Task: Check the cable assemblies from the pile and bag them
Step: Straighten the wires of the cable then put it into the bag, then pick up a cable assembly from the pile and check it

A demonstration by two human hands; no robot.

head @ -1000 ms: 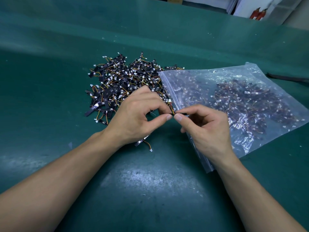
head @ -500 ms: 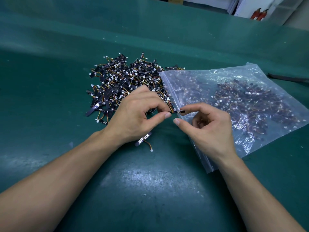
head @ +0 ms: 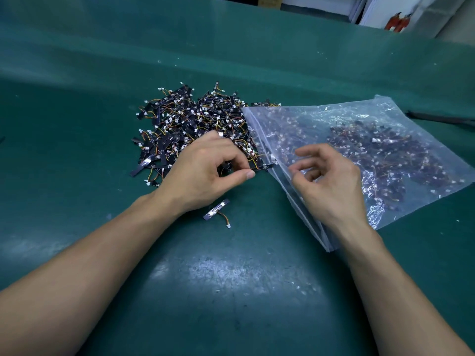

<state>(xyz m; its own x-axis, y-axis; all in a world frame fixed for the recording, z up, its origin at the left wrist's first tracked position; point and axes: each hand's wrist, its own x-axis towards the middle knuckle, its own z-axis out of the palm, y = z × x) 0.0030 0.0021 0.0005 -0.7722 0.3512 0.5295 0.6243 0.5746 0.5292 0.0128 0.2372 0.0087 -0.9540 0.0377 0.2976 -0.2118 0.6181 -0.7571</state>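
Pinching one cable assembly (head: 265, 166) by its left end between thumb and forefinger of the left hand (head: 205, 170), with the remaining fingers (head: 232, 156) curled in above it. Lying with its long axis roughly left to right, black free end aimed straight at the mouth of the bag (head: 321, 116), tip just at the zip edge; too small to tell whether already under the lip or only touching it. Poised over that same mouth on the far side of the edge: the right hand (head: 331, 183), palm turned toward the left, fingers loosely curled and spread, gripping nothing that shows; cannot tell whether the fingertips brush the film. Nearer to the piece by far, the left hand, and already holding it, so probably a short push rightward along the strip's own axis to slide it in, provided the lip is open enough; otherwise a likely job for the right hand to lift the upper film first. Behind the left hand, touching the bag's far corner, the unchecked pile (head: 195, 124) on the green worktop (head: 231, 291). Inside the bag, a dark mass of assemblies gathered well to the right of the mouth. Apart from both, just below the left wrist, one stray assembly (head: 217, 213) lying alone, slanted, untouched.
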